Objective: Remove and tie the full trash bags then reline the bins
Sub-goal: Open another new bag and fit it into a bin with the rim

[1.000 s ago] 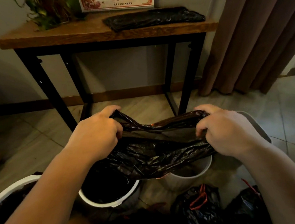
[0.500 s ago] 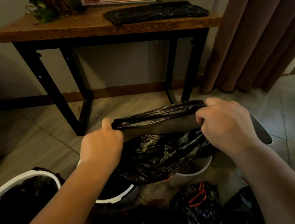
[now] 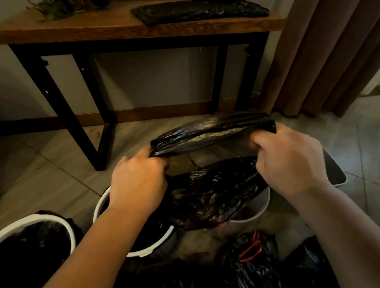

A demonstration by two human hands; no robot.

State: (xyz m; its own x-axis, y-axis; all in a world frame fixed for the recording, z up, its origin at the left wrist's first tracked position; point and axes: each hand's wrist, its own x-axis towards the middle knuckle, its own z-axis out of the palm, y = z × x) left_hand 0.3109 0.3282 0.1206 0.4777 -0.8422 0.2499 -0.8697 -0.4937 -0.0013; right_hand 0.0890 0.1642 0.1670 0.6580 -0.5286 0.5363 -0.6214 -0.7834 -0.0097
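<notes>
A fresh black trash bag (image 3: 212, 185) hangs between my hands, its mouth pulled apart above the bins. My left hand (image 3: 138, 182) grips the left end of the rim, my right hand (image 3: 288, 161) grips the right end. Below the bag stands a white bin (image 3: 257, 209) showing a bare inner wall. A white bin lined in black (image 3: 133, 250) sits under my left forearm. Another lined white bin (image 3: 31, 222) is at the lower left. Tied full black bags with red drawstrings (image 3: 252, 252) lie on the floor in front.
A wooden console table with black metal legs (image 3: 112, 29) stands against the wall, with a stack of folded black bags (image 3: 199, 10) and a plant (image 3: 60, 6) on top. A brown curtain (image 3: 335, 41) hangs at right. A grey lid or tray (image 3: 334, 171) lies beside my right hand.
Both hands have pulled the bag's rim apart, so its mouth gapes wider. The view has tilted down and the hands sit lower and farther right in it.
</notes>
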